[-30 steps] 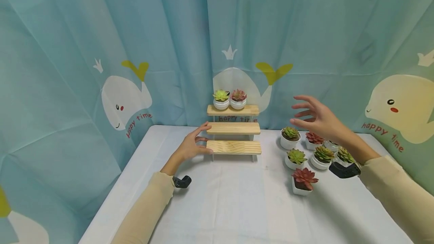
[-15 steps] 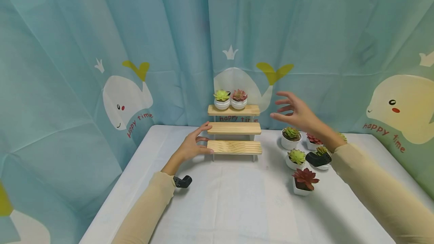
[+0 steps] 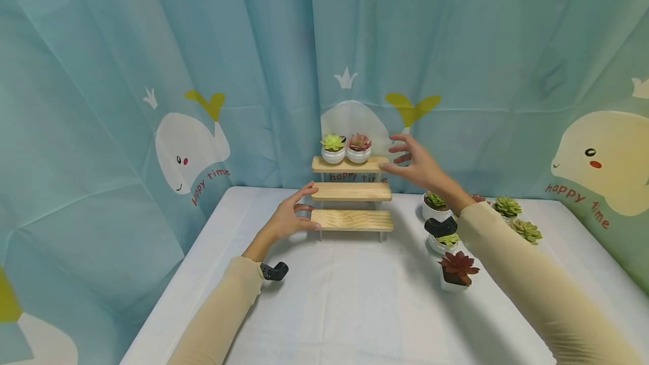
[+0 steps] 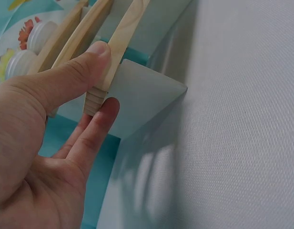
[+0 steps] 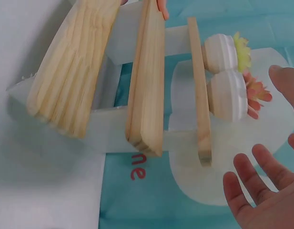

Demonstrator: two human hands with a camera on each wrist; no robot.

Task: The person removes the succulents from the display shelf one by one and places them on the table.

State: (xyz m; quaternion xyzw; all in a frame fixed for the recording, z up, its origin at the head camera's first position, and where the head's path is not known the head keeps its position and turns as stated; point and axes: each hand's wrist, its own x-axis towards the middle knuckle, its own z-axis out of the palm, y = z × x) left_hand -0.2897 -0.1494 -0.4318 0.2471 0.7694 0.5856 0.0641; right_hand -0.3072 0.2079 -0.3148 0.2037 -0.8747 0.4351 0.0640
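A three-tier wooden display stand [image 3: 352,191] with pale supports stands on the white table. On its top board sit a lime-green potted succulent [image 3: 333,148] and a pink potted succulent [image 3: 359,148], side by side in white pots. My left hand [image 3: 288,217] holds the stand's left side. In the left wrist view its thumb [image 4: 87,64] lies on the lowest board, with fingertips against that board's end. At the right end of the top board hovers my right hand [image 3: 418,165], fingers spread and holding nothing; the right wrist view shows it apart from the pink succulent.
To the right stand several more potted succulents, including a dark red one [image 3: 456,270] in front and a green one [image 3: 436,205] behind, some partly hidden by my right forearm. A blue whale-print curtain [image 3: 253,72] hangs behind the table [image 3: 355,308].
My right hand has moved left, from above the potted succulents to the right end of the stand's top board. The left hand stays on the stand.
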